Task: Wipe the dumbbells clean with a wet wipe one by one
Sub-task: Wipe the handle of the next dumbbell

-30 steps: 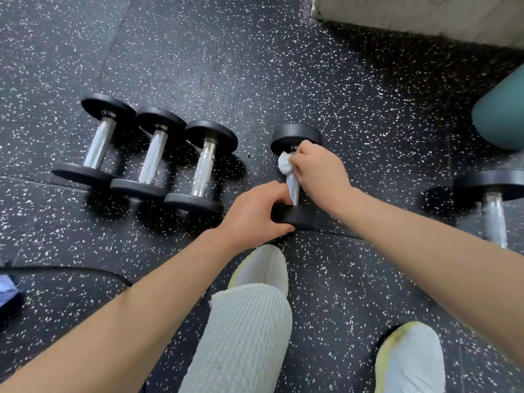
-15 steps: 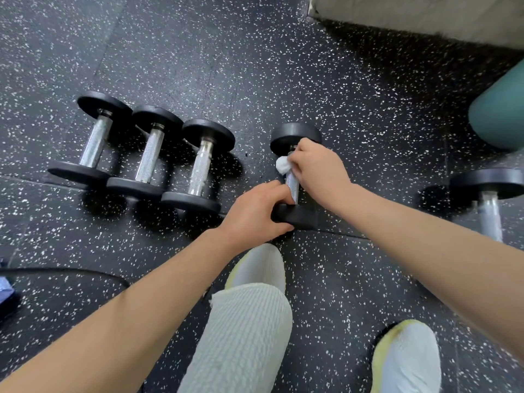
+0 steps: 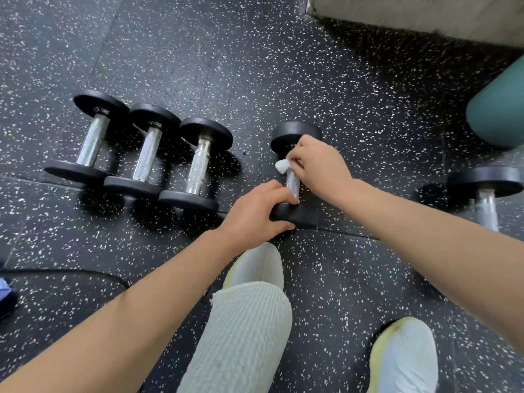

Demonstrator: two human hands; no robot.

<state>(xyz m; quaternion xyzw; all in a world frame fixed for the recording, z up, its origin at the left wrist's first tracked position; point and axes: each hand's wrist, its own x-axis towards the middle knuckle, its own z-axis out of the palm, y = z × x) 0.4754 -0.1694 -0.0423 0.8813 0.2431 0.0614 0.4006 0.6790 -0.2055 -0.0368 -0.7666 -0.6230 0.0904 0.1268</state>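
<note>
Barely any shift: my right hand (image 3: pixel 321 168) still pinches the wet wipe (image 3: pixel 283 166) to the dumbbell (image 3: pixel 292 185) handle's far end; left hand (image 3: pixel 255 212), grip curled, holds its near head on the floor (image 3: pixel 312 66).

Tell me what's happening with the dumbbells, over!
Left hand grips the dumbbell by its near plate. Right hand pinches the wet wipe against its handle. Nothing in the way; three more dumbbells lie left.
</note>
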